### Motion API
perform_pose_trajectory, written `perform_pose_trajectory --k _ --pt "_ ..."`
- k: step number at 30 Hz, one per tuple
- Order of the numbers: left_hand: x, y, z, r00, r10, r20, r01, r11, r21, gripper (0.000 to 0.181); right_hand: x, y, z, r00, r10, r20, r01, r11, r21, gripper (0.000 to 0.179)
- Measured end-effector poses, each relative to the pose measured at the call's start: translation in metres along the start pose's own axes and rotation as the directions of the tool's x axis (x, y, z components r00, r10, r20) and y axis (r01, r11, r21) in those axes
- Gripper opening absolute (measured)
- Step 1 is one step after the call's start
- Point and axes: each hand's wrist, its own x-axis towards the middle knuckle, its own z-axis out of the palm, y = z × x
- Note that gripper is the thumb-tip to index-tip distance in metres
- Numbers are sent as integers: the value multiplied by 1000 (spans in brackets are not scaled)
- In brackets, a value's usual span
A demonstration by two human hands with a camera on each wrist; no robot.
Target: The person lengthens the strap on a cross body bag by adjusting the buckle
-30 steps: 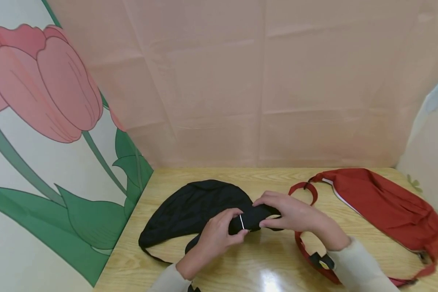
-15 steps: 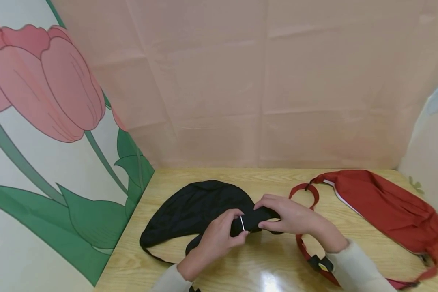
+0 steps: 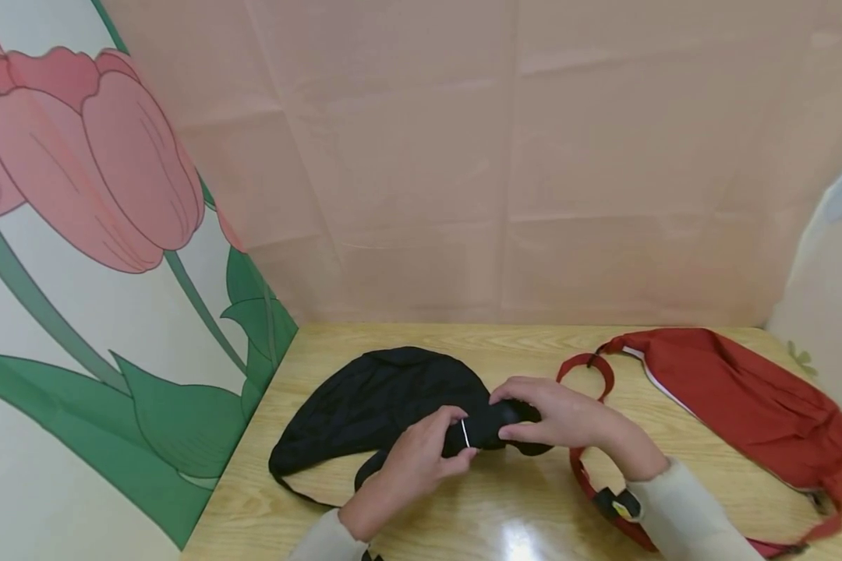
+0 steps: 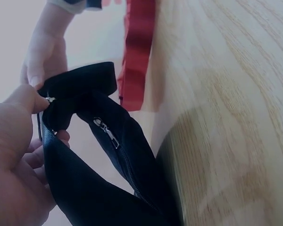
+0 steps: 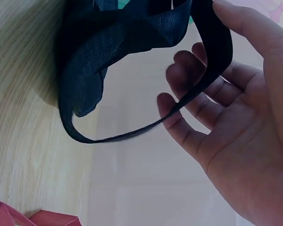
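the left hand (image 3: 415, 456) and right hand (image 3: 560, 413) pinch a black strap (image 3: 489, 426), partly hidden within their grip.

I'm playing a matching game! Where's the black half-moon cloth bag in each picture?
Head: black half-moon cloth bag, left of centre.
Left wrist: lower middle, with its silver zipper pull.
Right wrist: upper left, its black strap running into the right hand.
Shared landmark: red cloth bag, at right, top middle and bottom left respectively.
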Motion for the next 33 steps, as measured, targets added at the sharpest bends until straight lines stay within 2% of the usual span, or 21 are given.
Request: perform_pose_trajectory --k 5,9,14,19,25,27,30,33 --pt "0 1 -1 999 -14 44 14 1000 3 44 3 4 -1 1000 2 20 -3 998 56 44" --pt "-1 1 1 995 -19 97 19 1000 2 43 8 14 0 1000 4 -6 -3 995 96 39" --pt "-3 0 1 991 -6 137 2 1000 25 41 20 31 2 999 32 -9 -32 995 89 38" --pt "-4 -1 1 989 12 149 -20 998 54 40 35 45 12 993 64 101 -75 992 104 48" --pt "-5 -5 1 987 8 161 -26 994 109 42 55 59 29 961 82 263 -102 993 64 57" --pt "-6 -7 1 988 17 157 -38 991 130 43 59 64 34 949 111 296 -129 991 41 57" --pt "-7 -9 1 988 19 156 -43 988 148 44 63 73 41 935 113 336 -126 992 16 57" --pt "-8 -12 1 986 19 167 -44 988 150 45 63 82 48 931 80 356 -87 996 2 57"
